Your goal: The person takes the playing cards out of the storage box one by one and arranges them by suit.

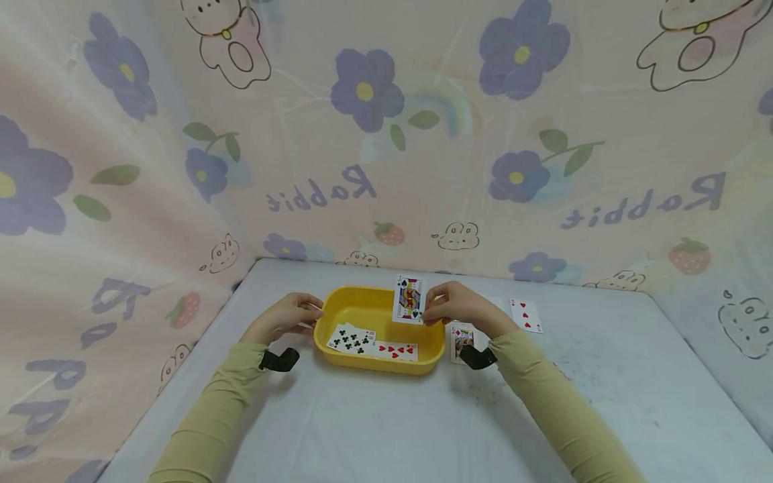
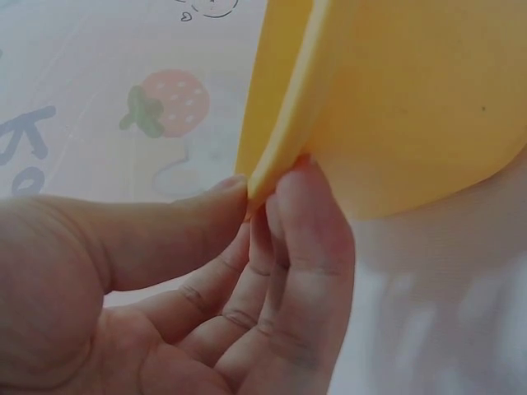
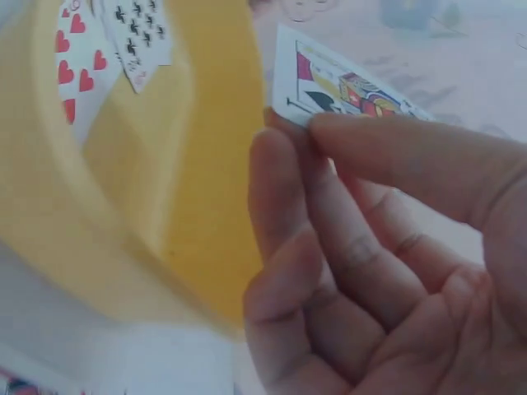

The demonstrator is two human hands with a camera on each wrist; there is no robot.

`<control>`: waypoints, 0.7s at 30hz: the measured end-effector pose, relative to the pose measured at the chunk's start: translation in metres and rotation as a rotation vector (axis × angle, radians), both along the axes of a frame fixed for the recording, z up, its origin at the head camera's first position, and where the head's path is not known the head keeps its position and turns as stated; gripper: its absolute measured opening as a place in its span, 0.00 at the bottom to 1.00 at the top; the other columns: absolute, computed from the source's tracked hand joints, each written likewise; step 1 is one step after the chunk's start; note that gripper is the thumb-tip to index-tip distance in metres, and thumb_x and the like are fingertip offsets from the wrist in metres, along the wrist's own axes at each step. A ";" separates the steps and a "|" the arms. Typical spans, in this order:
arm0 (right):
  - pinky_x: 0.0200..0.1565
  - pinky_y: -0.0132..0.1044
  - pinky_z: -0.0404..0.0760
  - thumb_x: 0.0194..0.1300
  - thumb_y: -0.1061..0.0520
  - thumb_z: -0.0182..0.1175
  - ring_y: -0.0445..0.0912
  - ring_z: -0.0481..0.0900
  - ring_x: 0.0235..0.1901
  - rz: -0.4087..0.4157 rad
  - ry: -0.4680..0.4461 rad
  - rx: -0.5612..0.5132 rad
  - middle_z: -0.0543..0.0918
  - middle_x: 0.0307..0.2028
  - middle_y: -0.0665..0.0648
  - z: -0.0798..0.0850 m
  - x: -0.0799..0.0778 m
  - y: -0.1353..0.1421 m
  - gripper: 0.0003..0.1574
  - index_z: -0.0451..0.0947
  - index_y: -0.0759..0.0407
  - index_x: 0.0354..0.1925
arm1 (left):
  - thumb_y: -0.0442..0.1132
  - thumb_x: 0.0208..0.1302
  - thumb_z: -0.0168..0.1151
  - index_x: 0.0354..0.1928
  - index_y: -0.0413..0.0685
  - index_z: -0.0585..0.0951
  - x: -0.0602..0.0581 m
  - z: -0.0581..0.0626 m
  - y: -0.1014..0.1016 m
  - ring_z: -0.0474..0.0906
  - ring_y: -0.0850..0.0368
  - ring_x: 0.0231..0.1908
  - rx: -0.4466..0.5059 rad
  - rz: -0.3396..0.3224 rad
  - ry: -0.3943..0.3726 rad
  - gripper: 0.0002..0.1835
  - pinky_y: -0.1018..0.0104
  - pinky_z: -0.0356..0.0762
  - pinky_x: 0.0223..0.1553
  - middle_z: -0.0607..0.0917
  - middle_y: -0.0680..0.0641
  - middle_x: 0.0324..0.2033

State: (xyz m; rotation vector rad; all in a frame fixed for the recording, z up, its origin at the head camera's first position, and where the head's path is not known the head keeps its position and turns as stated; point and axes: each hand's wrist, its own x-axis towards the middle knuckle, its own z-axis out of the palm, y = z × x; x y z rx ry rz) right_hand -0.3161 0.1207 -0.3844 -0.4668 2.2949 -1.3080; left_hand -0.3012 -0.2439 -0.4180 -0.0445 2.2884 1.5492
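My left hand [image 1: 291, 314] pinches the left rim of a yellow plastic basin [image 1: 377, 365] between thumb and fingers, as the left wrist view shows close up. At the basin's right side, my right hand [image 1: 455, 305] holds a jack of spades [image 1: 408, 299] by its edge, face showing, above the basin in the head view. In the right wrist view the thumb and fingertips pinch a corner of that playing card [image 3: 350, 86]. Inside the basin lie face-up clubs cards [image 1: 350, 341], overlapping, beside a hearts card [image 1: 395, 351].
On the white-covered table [image 1: 386, 429], a face card with a red diamond [image 1: 460, 335] lies right of the basin, partly hidden by the right wrist strap. Farther right is a three of hearts [image 1: 525, 315]. A patterned curtain [image 1: 423, 154] rises behind the table.
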 end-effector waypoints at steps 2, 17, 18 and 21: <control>0.33 0.38 0.79 0.60 0.57 0.67 0.58 0.84 0.37 -0.018 -0.013 -0.023 0.86 0.31 0.61 0.002 0.003 0.012 0.11 0.77 0.63 0.34 | 0.32 0.69 0.55 0.56 0.32 0.71 0.000 0.000 0.001 0.78 0.53 0.35 -0.003 0.000 0.000 0.16 0.58 0.82 0.41 0.80 0.40 0.40; 0.29 0.35 0.76 0.64 0.56 0.63 0.49 0.82 0.32 -0.170 -0.033 -0.016 0.85 0.31 0.60 -0.005 0.030 0.104 0.13 0.76 0.66 0.40 | 0.33 0.69 0.56 0.56 0.34 0.71 0.001 0.002 0.003 0.78 0.52 0.36 -0.040 0.029 -0.012 0.16 0.60 0.82 0.38 0.80 0.39 0.42; 0.29 0.35 0.75 0.64 0.56 0.62 0.49 0.82 0.31 -0.182 -0.037 -0.012 0.85 0.31 0.60 -0.007 0.031 0.110 0.13 0.76 0.66 0.40 | 0.33 0.69 0.56 0.56 0.34 0.71 0.001 0.002 0.003 0.78 0.52 0.36 -0.039 0.028 -0.014 0.16 0.60 0.82 0.38 0.80 0.39 0.42; 0.28 0.35 0.74 0.64 0.56 0.63 0.48 0.81 0.30 -0.219 -0.061 0.005 0.85 0.30 0.60 -0.013 0.035 0.126 0.14 0.76 0.66 0.41 | 0.33 0.69 0.56 0.56 0.34 0.71 0.002 0.002 0.003 0.78 0.52 0.35 -0.036 0.031 -0.019 0.17 0.61 0.82 0.38 0.80 0.39 0.42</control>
